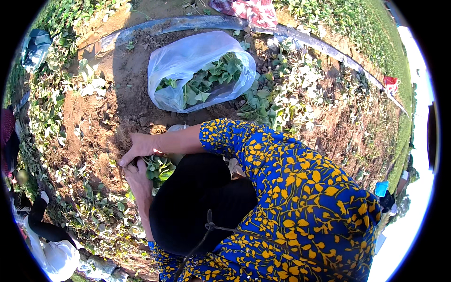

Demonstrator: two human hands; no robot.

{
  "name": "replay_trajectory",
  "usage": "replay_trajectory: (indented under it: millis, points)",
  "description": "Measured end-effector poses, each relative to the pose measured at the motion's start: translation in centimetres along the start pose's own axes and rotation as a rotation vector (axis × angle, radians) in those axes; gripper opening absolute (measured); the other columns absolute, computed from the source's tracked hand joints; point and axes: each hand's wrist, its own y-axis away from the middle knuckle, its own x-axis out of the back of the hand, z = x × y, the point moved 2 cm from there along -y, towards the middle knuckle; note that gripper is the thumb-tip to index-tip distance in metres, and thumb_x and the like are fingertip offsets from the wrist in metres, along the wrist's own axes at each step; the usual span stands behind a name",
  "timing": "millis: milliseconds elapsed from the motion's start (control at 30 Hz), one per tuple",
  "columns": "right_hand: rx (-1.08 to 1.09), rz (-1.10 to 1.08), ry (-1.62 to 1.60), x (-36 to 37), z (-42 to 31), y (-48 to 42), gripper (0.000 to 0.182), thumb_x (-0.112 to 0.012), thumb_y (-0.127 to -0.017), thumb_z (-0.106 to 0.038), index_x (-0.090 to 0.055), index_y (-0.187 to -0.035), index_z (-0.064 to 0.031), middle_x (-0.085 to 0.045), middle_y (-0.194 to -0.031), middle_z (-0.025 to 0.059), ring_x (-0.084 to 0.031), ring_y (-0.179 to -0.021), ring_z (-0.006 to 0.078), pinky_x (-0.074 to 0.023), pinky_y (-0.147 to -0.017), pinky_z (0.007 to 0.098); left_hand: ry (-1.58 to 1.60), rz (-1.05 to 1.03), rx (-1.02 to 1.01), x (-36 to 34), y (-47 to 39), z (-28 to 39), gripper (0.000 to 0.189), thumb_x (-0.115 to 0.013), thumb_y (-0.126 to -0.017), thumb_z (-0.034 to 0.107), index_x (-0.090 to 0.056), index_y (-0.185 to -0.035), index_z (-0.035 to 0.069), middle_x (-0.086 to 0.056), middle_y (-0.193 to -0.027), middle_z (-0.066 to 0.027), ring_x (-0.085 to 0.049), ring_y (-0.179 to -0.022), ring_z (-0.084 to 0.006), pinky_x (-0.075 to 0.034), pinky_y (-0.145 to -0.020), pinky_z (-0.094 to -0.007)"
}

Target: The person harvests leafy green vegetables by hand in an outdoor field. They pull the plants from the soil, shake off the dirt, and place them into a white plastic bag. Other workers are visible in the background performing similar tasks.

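Both my hands meet low over the soil in front of my black-clad knees (197,208). My left hand (137,178) is closed around a small bunch of green leafy plants (158,169), whose leaves spread toward my knees. Against it lies my right hand (141,145), its thumb touching the left fingers. The right hand's other fingers are mostly hidden, so its grip is unclear. Fine brown roots (121,141) show beside the right fingertips. On my right, a translucent plastic bag (186,53) lies on its side, mouth toward me, with cut or pulled leafy plants (222,68) inside.
More leafy plants (259,102) lie beside the bag. A long grey strip (158,26) borders the bed, with checked cloth (253,12) over it. Other people (45,225) are at the left rim near a white sack (61,259). A blue container (381,188) stands behind me.
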Motion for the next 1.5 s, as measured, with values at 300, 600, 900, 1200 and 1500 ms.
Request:
replay_trajectory:
  millis: [300, 600, 900, 1200, 1500]
  points:
    - [0.166, 0.232, -0.11, 1.4, -7.2, 3.0, 0.059, -0.078, -0.063, -0.025, -0.057, -0.107, 0.0082, -0.062, -0.101, 0.0154, -0.06, -0.091, 0.0211, -0.0464, -0.084, 0.0331, 0.121, 0.048, -0.099, 7.5, 0.0, 11.3, 0.057, -0.05, -0.088, 0.029, -0.035, -0.132, -0.004, -0.049, -0.121, -0.0264, -0.051, -0.11, -0.0364, -0.041, -0.091, -0.0396]
    - [0.246, 0.207, -0.399, 12.0, -14.5, 16.4, 0.037, -0.06, -0.079, -0.02, -0.056, -0.109, 0.0025, -0.065, -0.093, 0.0144, -0.065, -0.078, 0.0223, -0.0544, -0.072, 0.0339, 0.441, 0.231, -0.179, 10.4, 1.5, 12.2, 0.034, -0.053, -0.089, 0.014, -0.05, -0.119, -0.002, -0.055, -0.116, -0.0153, -0.055, -0.103, -0.0206, -0.043, -0.091, -0.0312]
    - [0.144, 0.614, -0.321, 26.4, -7.3, 33.2, 0.059, -0.056, -0.077, -0.024, -0.042, -0.128, 0.0035, -0.058, -0.115, 0.0182, -0.06, -0.099, 0.027, -0.0479, -0.09, 0.039, 0.277, -0.066, -0.213, 3.4, -0.7, 15.5, 0.024, -0.056, -0.086, 0.013, -0.058, -0.106, -0.001, -0.065, -0.093, -0.013, -0.063, -0.087, -0.0174, -0.048, -0.078, -0.0286]
    - [-0.029, 0.54, -0.364, 25.8, -8.8, 29.3, 0.031, -0.059, -0.081, -0.02, -0.06, -0.102, 0.003, -0.066, -0.09, 0.011, -0.065, -0.074, 0.0196, -0.0537, -0.069, 0.0325, -0.107, -0.044, -0.644, 1.4, -4.0, 18.3, 0.022, -0.058, -0.081, 0.011, -0.061, -0.101, 0.003, -0.041, -0.131, -0.0178, -0.046, -0.113, -0.0331, -0.04, -0.094, -0.0393]
    - [0.046, 0.105, -0.173, 21.6, -7.9, 16.6, 0.051, -0.064, -0.076, -0.01, -0.048, -0.124, -0.0011, -0.056, -0.118, 0.0082, -0.053, -0.107, 0.0192, -0.0388, -0.097, 0.0338, -0.579, 0.033, -0.988, -5.5, -10.4, 20.9, 0.018, -0.055, -0.08, 0.015, -0.065, -0.095, 0.012, -0.033, -0.139, -0.0099, -0.032, -0.125, -0.0337, -0.031, -0.097, -0.0476]
